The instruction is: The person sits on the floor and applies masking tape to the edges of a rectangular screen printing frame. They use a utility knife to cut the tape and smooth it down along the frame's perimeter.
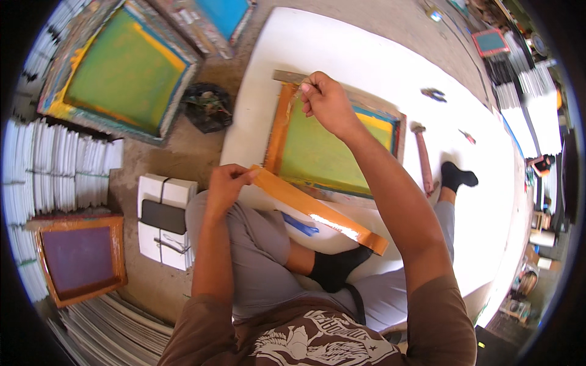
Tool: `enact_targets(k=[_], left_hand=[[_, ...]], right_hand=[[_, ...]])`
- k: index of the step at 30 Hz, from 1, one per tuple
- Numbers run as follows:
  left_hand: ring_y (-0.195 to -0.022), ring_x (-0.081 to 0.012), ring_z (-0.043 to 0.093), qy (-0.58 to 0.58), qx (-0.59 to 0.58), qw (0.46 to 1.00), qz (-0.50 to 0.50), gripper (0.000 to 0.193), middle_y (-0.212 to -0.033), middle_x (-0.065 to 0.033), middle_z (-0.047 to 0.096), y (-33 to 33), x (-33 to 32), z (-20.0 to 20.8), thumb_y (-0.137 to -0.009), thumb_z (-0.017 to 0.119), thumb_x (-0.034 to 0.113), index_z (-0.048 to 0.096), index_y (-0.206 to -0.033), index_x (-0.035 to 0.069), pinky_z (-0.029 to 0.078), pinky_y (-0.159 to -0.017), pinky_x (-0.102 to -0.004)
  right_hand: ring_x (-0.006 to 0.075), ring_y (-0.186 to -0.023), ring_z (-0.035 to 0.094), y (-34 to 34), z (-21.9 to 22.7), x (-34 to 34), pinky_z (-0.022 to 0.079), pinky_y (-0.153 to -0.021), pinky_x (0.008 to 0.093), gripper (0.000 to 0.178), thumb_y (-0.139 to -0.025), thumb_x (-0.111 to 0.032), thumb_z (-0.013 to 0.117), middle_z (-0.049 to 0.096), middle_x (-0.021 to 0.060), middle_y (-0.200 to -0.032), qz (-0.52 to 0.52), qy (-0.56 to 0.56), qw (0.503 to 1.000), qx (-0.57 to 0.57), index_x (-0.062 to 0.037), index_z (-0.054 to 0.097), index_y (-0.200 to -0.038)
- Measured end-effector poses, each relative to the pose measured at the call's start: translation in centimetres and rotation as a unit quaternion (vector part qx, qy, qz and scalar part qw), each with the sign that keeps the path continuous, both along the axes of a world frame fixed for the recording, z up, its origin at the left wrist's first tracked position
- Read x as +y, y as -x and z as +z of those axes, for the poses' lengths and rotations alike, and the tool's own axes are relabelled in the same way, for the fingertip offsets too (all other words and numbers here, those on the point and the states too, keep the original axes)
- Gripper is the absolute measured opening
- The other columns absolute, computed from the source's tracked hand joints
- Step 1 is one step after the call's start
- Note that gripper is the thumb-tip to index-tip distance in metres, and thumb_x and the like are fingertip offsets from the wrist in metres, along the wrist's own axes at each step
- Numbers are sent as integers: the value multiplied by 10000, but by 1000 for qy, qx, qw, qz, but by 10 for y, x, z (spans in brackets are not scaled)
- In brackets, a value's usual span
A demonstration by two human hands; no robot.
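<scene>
A screen printing frame [342,146] with green and yellow mesh lies before me on a white sheet [268,55]. Shiny brown packing tape [276,137] runs along its left side. My left hand [227,186], near the frame's lower left corner, pinches one end of a loose strip of brown tape [311,206]. That strip stretches down to the right over my legs, its other end free. Above the frame's upper left corner my right hand [326,104] is closed in a pinch. What its fingertips hold, perhaps a bit of tape, is too small to make out.
A hammer [423,160], pliers [433,94] and a small red-handled tool [467,136] lie to the right. A blue tool [299,224] lies by my leg. Further left are a black bag [209,108], other screen frames [122,73] and stacked paper [52,165].
</scene>
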State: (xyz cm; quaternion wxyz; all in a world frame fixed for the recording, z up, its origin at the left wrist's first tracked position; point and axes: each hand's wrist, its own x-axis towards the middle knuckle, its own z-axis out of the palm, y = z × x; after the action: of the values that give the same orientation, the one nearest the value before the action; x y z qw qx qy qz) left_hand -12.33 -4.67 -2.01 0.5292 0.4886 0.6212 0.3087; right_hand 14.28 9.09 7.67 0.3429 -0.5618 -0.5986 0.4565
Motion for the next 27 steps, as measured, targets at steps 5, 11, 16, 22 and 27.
enact_targets(k=[5,11,16,22,27], left_hand=[[-695,-105,643,-7,-12,1000,6,285,-763,-74,740,-4,-3,9,-892,834,203,769,-895,-74,502,-663,-275],[-671,-113,646,9,-63,998,11,303,-733,-86,732,-4,0,-12,-887,845,227,773,-882,-67,509,-637,-278],[-671,-110,654,9,-97,995,21,319,-726,-92,732,-6,1,-13,-878,857,229,767,-877,-78,518,-632,-282],[-665,-110,659,22,-134,991,16,298,-715,-90,728,-5,6,-12,-870,865,220,773,-881,-63,523,-633,-281],[-657,-108,658,28,-150,988,14,285,-712,-82,730,-4,8,-10,-861,871,201,775,-882,-65,520,-630,-272]], right_hand=[[114,-718,619,87,-7,40,533,-639,308,172,-1071,-169,589,637,58,-841,62,-61,996,-26,-2,600,-1030],[234,-772,690,162,-17,75,546,-711,404,163,-1036,-155,619,703,153,-830,86,-167,974,-129,8,631,-1040],[345,-908,740,188,-49,89,552,-809,447,151,-976,-114,670,745,221,-933,94,-178,963,-178,17,660,-1049],[317,-930,745,197,-84,95,563,-846,419,291,-907,-114,744,756,173,-958,137,-125,967,-174,-52,701,-1189],[352,-967,729,192,-81,85,553,-854,482,417,-901,-151,736,765,150,-1009,92,-166,971,-146,-181,693,-1314]])
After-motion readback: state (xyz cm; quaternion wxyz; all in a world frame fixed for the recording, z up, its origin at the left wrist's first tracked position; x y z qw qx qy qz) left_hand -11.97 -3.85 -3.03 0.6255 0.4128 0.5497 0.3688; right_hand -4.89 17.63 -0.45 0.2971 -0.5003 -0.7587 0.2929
